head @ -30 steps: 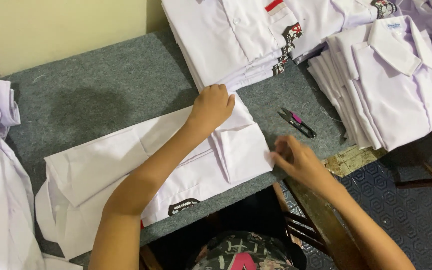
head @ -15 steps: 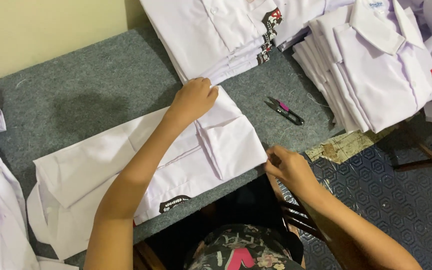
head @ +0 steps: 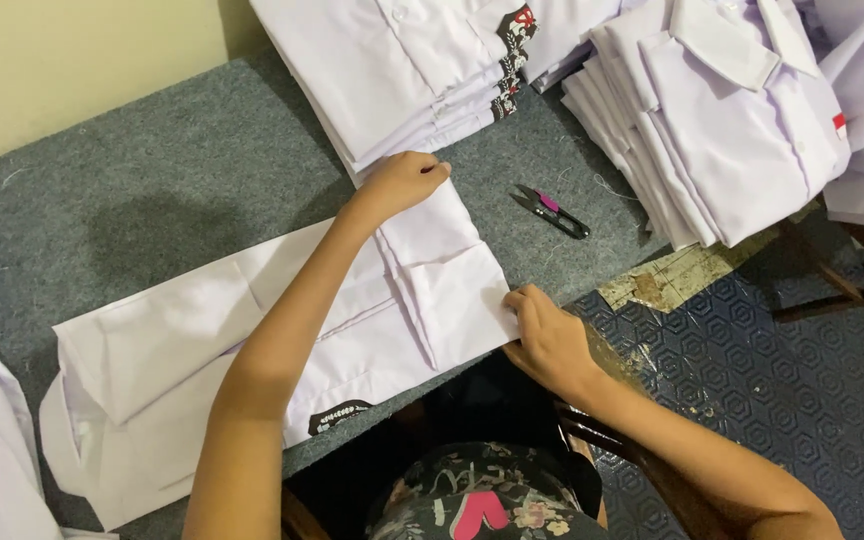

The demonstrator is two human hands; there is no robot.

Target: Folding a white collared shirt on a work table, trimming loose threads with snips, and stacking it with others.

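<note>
L hand (head: 407,182) pressed flat on shirt (head: 282,340), R hand (head: 544,335) pinched its edge; sides folded in, final fold left. Snips (head: 550,212) beyond R.

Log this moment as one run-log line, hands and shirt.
left hand: pressing far corner of white shirt | right hand: gripping near corner | thread snips: on grey table, untouched

Two hands, left (head: 407,183) and right (head: 549,338), on one flat white shirt (head: 252,350). Beyond shirt: two stacks of folded shirts, far (head: 402,70) and far right (head: 732,120); one thread snips (head: 550,212). One grey desk (head: 152,200).
</note>
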